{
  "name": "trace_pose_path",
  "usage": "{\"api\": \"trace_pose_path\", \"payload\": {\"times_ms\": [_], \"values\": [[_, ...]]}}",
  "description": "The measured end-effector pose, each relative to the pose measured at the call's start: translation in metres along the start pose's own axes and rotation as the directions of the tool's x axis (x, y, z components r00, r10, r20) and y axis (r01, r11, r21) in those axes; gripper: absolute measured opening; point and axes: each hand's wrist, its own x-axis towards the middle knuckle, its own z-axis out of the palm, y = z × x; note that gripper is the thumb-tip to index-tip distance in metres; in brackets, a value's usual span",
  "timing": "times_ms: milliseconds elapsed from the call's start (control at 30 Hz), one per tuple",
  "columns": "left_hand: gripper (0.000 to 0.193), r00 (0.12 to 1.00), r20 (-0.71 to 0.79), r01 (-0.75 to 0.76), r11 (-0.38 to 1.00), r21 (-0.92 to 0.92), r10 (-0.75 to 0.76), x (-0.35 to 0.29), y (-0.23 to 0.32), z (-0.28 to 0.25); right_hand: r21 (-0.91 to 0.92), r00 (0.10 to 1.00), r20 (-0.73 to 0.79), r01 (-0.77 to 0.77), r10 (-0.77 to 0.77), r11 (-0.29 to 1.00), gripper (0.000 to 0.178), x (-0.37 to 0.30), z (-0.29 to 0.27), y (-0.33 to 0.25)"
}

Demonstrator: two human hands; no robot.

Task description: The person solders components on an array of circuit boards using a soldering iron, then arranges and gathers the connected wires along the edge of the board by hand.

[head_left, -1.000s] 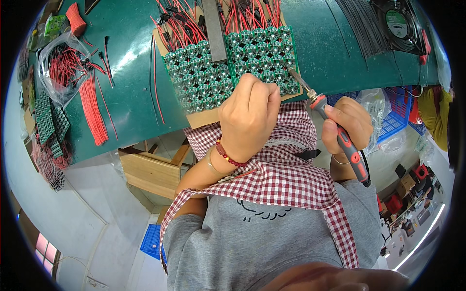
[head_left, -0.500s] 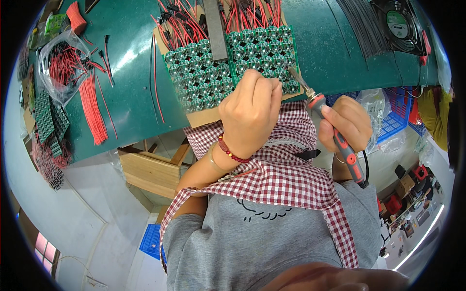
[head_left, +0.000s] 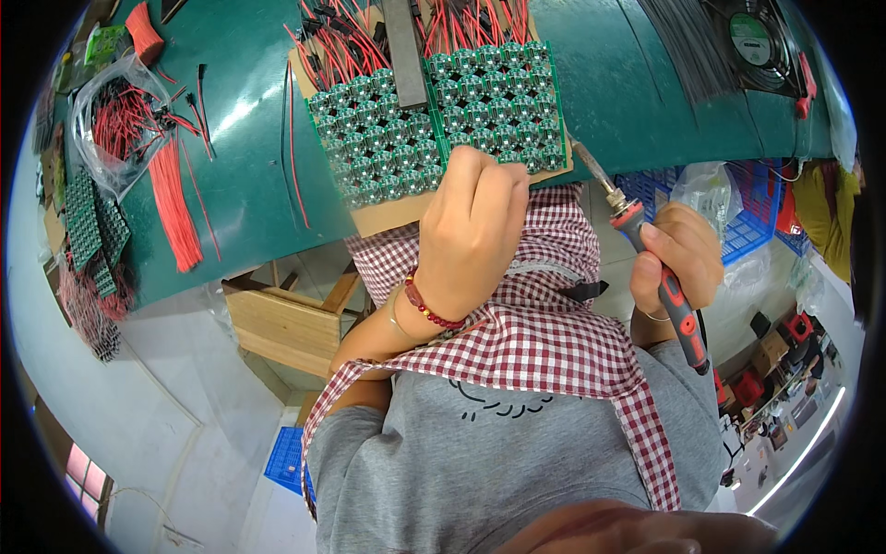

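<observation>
My right hand is wrapped round the grey and red handle of a soldering iron. The iron's metal tip points up and left, just off the right edge of the circuit boards. My left hand is closed in a pinch at the near edge of the circuit board panels; whatever its fingertips hold is hidden. Two green panels lie side by side on a sheet of cardboard. A grey metal bar rests over their far middle, and red and black wires fan out behind them.
On the green table at left lie a bundle of red wires, a plastic bag of wired connectors and more circuit boards. Black tubing and a fan are at far right. A blue crate stands below the table edge.
The soldering iron has moved right and toward me, its tip now away from the boards. My left hand has shifted slightly nearer to me, still pinched.
</observation>
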Motion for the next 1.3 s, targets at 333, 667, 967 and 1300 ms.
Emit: {"api": "trace_pose_path", "payload": {"times_ms": [333,667,967,1300], "values": [[0.016,0.998,-0.040,-0.049,0.998,0.041,0.051,-0.011,-0.006,0.003,0.048,0.995,0.089,-0.059,0.054,0.997,0.020,-0.012,0.002,0.000],[0.017,0.997,-0.044,-0.060,0.998,-0.003,0.060,-0.009,-0.008,0.006,0.027,0.992,0.107,-0.063,0.060,0.998,0.020,-0.014,0.006,0.004],[0.016,0.998,-0.029,-0.054,0.998,0.035,0.055,-0.009,-0.007,0.006,-0.005,0.991,0.084,-0.106,0.106,0.994,0.017,-0.016,0.011,-0.002],[0.014,0.995,-0.041,-0.089,0.994,0.061,0.092,-0.006,-0.010,0.011,-0.027,0.989,0.112,-0.095,0.098,0.995,0.023,-0.015,0.009,-0.005]]}}
